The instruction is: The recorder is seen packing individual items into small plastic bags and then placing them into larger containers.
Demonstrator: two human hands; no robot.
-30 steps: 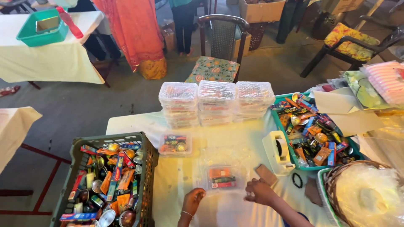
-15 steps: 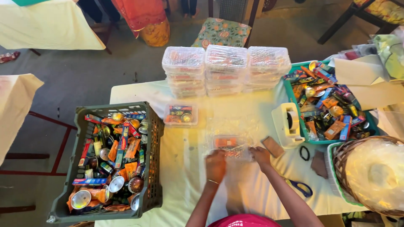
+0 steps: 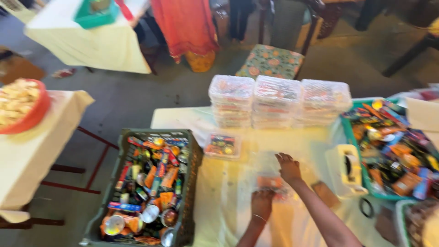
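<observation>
A small clear plastic box (image 3: 271, 184) of colourful packets lies on the pale yellow table (image 3: 228, 206) in front of me, blurred. My left hand (image 3: 262, 202) grips its near edge. My right hand (image 3: 289, 167) is flat just beyond the box with its fingers spread, on what looks like a clear lid. A second small filled box (image 3: 222, 145) sits further left. Three stacks of filled clear boxes (image 3: 276, 101) stand at the table's far edge.
A dark green crate (image 3: 194, 160) of cans and packets stands at the left. A teal tray (image 3: 351, 132) of packets is at the right, with a cream tape dispenser (image 3: 346, 170), a brown block (image 3: 325, 194) and a black ring (image 3: 366, 208) near it. A cushioned chair (image 3: 271, 61) is beyond.
My right hand has moved off the box and further across the table, fingers spread. My left hand stays at the box. The view has shifted and blurred.
</observation>
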